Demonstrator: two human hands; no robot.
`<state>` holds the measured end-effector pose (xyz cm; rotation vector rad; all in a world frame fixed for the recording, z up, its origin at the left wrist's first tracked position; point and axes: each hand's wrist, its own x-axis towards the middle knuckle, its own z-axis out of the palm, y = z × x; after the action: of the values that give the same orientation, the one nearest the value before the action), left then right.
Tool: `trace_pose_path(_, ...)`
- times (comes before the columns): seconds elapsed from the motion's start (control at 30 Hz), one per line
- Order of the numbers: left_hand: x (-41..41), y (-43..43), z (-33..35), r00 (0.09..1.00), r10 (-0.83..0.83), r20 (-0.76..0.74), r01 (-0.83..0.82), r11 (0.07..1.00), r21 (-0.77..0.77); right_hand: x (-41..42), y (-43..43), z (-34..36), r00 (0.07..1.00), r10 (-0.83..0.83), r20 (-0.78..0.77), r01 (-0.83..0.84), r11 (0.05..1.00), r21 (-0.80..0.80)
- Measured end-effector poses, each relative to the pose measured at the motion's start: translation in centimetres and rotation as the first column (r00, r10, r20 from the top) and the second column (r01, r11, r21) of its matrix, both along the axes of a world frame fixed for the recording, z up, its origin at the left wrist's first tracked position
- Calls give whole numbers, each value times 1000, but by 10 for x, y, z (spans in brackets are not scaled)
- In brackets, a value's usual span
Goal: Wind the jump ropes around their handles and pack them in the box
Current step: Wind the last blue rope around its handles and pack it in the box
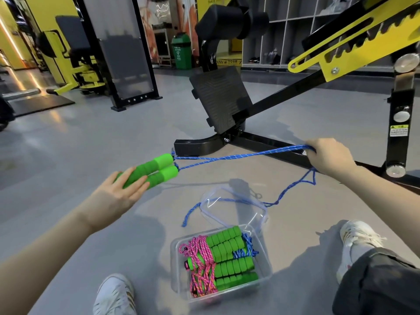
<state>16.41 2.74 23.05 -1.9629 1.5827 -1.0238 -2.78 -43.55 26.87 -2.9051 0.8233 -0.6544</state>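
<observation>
I see a clear plastic box on the grey floor between the person's two white shoes. Packed inside it are green foam handles, with a pink rope wound at their left end and a bit of blue cord at their right. The clear lid lies on the floor just beyond the box.

Up and to the left of the box, the left hand has its fingers straight and close together along two more green handles, side by side in the air; I cannot see the thumb. A blue rope runs taut from these handles, above and beyond the box, to the right hand. That hand's fingers are curled round the bunched strands. Slack rope drops from it and trails across the lid. A black gym machine base stands farther beyond the box.
</observation>
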Motion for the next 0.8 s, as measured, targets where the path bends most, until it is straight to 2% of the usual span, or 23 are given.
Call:
trace_pose_path(0.1, 2, 7, -1, 1000, -6, 12, 6, 1000, -8, 3, -3, 1, 987, -44, 156, -13, 937, 349)
trace_pose_path(0.13, 2, 7, 1, 1000, -3, 12, 3, 1000, -14, 5, -2, 3, 973, -69, 220, -31, 906, 423)
trace_pose_path(0.17, 4, 7, 3, 1000, 4, 13, -3, 1000, -23, 7, 1, 7, 955, -90, 282, -41, 903, 429)
trace_pose_path(0.23, 6, 5, 9, 999, 30, 20, -29, 999, -45, 12, 7, 18, 913, -60, 403, -60, 959, 278)
trace_pose_path(0.37, 1, -2, 7, 1000, 3, 21, -1, 994, -106, 21, 26, 52, 799, 224, 558, -243, 969, -42)
trace_pose_path(0.47, -7, -16, 1, 996, -88, 23, 90, 989, -119, 29, 40, 84, 734, 406, 544, -349, 913, -210)
trace_pose_path(0.57, -15, -36, 4, 989, -145, 35, 148, 983, -110, 38, 58, 114, 706, 518, 483, -402, 854, -330)
trace_pose_path(0.67, -23, -50, 15, 988, -148, 35, 152, 978, -144, 39, 73, 139, 679, 573, 460, -410, 815, -410)
trace_pose_path(0.8, -32, -61, 31, 990, -137, 16, 136, 958, -253, 31, 80, 187, 622, 591, 514, -331, 793, -511)
